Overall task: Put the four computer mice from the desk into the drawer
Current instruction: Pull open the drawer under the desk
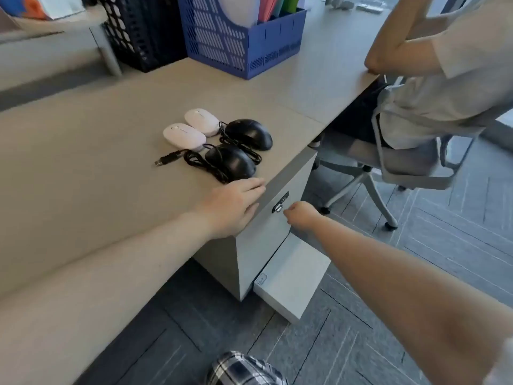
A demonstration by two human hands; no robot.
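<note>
Left hand: left hand [233, 207] lies flat and spread on the desk [83, 162] at its front edge, fingers together, holding nothing, just short of the mice.
Right hand: right hand [301, 215] is curled up against the drawer [274, 218] front, fingertips bunched beside the lock [280, 202]; what it pinches, if anything, I cannot tell.
White mice: two white mice [184, 136] sit side by side on the desk, farther from the left hand than the black pair, the second one [202, 121] behind the first.
Black mice: near black mouse [230, 162] rests just beyond the left fingertips; far black mouse [248, 133] is beside the white ones.
Cable: cable [200, 162] is coiled loose against the near black mouse, its plug [166, 158] pointing away from the drawer.
Drawer: under the desk edge, directly below the left hand; lower drawer [291, 276] stands pulled out.
Beyond the mice: blue file box [238, 40] at the back of the desk.
Right of the drawer: a seated person [444, 79] on a chair [388, 173].
</note>
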